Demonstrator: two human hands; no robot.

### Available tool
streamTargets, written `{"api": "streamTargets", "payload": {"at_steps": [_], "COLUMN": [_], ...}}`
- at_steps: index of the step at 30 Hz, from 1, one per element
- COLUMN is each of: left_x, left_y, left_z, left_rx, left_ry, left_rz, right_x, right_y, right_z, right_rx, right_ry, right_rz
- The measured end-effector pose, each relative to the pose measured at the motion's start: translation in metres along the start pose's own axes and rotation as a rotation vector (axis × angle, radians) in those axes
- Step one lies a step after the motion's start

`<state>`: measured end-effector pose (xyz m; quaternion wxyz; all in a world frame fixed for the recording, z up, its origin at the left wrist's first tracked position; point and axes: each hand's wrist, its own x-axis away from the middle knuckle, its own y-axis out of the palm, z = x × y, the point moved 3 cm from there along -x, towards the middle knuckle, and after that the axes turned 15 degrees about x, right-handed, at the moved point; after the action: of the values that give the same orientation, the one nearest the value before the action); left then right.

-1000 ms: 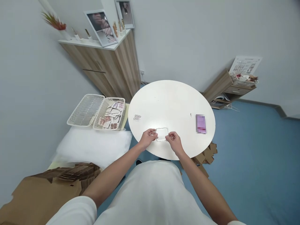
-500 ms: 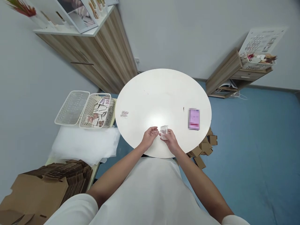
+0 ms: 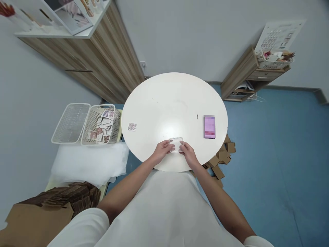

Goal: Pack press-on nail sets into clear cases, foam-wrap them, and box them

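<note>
A small clear plastic case (image 3: 176, 145) is held level between my two hands, just above the near part of the round white table (image 3: 174, 97). The fingers of my left hand (image 3: 162, 151) are closed on its left edge. My right hand (image 3: 189, 153) grips its right edge. To the left on the tabletop lies a small sheet of nail-shaped pieces (image 3: 132, 127). A purple item, blurred into blocks (image 3: 209, 127), rests toward the table's right side.
Left of the table are a white basket of printed cards (image 3: 101, 125), another white basket (image 3: 72, 123), white sheets (image 3: 89, 163) and stacked flat cardboard (image 3: 41, 218). Small brown boxes (image 3: 223, 157) sit below right. Wooden cabinets (image 3: 108, 51) stand behind.
My left hand has closed on the clear case, which only my right hand held before. The case now lies wide between both hands. The view has shifted slightly.
</note>
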<state>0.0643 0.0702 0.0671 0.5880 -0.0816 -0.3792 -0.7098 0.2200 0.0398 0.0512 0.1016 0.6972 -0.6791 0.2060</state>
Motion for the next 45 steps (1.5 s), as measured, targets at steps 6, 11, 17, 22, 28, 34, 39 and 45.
{"api": "streamTargets", "payload": {"at_steps": [6, 11, 17, 22, 28, 34, 39, 45], "left_x": [-0.006, -0.004, 0.004, 0.007, 0.002, 0.001, 0.005, 0.007], "left_y": [-0.011, -0.012, -0.013, -0.013, -0.01, -0.011, -0.006, -0.005], "left_z": [0.005, 0.007, 0.012, 0.018, 0.017, 0.014, 0.018, 0.02], "left_rx": [-0.033, -0.126, -0.183, -0.287, -0.294, -0.323, -0.373, -0.381], "left_ry": [0.042, 0.058, 0.103, 0.155, 0.175, 0.172, 0.165, 0.171], "left_rz": [-0.034, -0.093, -0.206, -0.263, -0.284, -0.276, -0.321, -0.305], "right_x": [0.013, 0.012, 0.006, 0.003, 0.0, 0.0, 0.003, -0.004], "right_y": [-0.017, -0.019, -0.02, -0.024, -0.027, -0.028, -0.029, -0.028], "right_z": [-0.027, -0.033, -0.031, -0.033, -0.037, -0.038, -0.039, -0.04], "right_rx": [0.516, 0.683, 0.676, 0.602, 0.627, 0.71, 0.776, 0.802], "right_ry": [-0.336, -0.459, -0.444, -0.404, -0.42, -0.512, -0.625, -0.731], "right_rz": [-0.031, -0.138, -0.103, -0.107, -0.13, -0.13, -0.123, -0.135]}}
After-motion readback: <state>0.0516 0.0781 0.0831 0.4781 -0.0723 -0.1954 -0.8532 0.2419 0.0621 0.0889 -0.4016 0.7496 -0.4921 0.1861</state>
